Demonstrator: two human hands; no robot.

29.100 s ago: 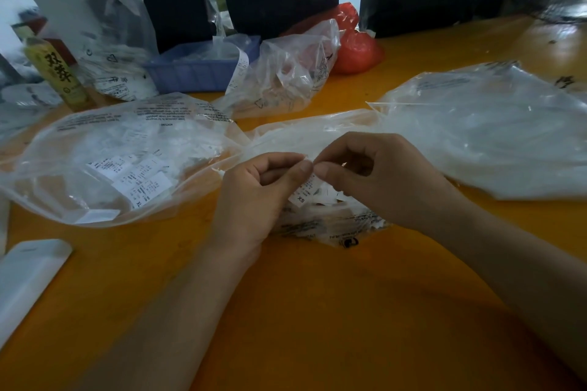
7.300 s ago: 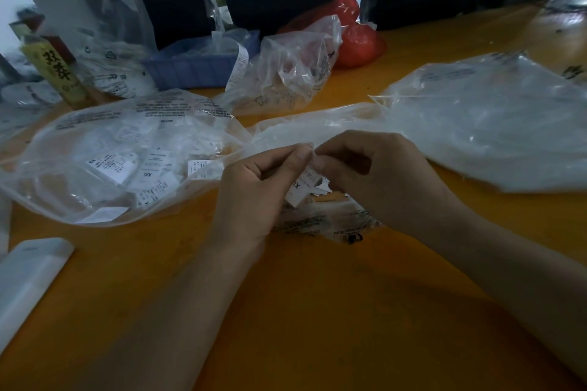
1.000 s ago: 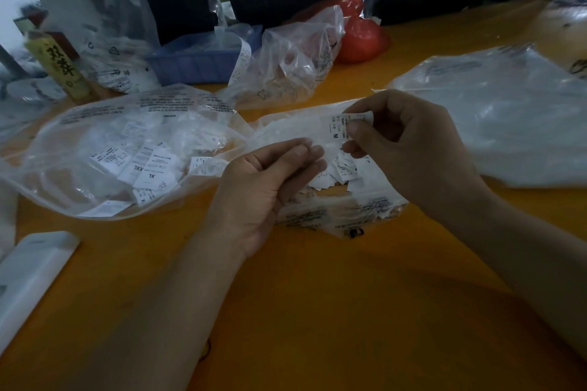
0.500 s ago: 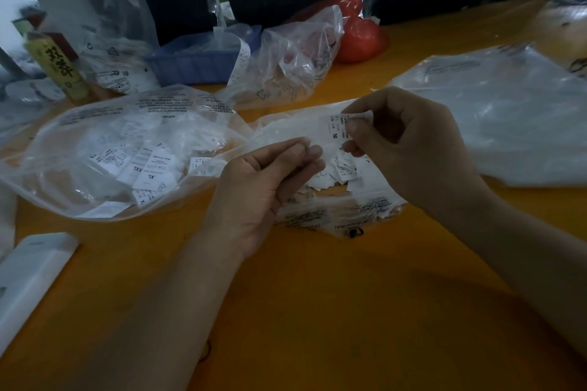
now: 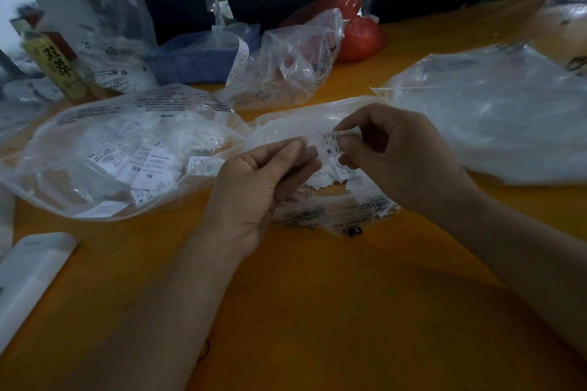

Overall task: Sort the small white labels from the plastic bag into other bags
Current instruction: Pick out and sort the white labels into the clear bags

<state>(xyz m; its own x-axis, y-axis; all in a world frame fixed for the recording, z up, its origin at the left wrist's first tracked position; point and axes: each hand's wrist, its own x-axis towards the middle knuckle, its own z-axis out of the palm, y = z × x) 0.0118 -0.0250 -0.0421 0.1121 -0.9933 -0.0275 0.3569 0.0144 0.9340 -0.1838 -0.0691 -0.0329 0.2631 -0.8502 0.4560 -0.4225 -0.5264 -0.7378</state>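
My right hand point(image 5: 403, 155) pinches a small white label point(image 5: 330, 144) printed "M" between thumb and forefinger. My left hand point(image 5: 257, 187) sits just left of it, fingers curled, fingertips close to the label's left edge; whether they touch it I cannot tell. Below both hands lies a clear plastic bag point(image 5: 336, 216) with several loose white labels point(image 5: 333, 173) on it. To the left lies a bigger clear bag point(image 5: 104, 124) holding labels marked XL and XXL point(image 5: 149, 171). Another large clear bag point(image 5: 489, 124) lies on the right.
The table point(image 5: 317, 295) is orange. At the back stand a blue tray point(image 5: 197, 63), a crumpled clear bag point(image 5: 292, 63), a red bag point(image 5: 359, 32) and a yellow carton point(image 5: 57, 67). A white flat object point(image 5: 28, 276) lies at the near left edge.
My right hand has lowered the "M" label slightly toward my left hand. My left fingers have risen a little nearer the label. The bags have not moved.
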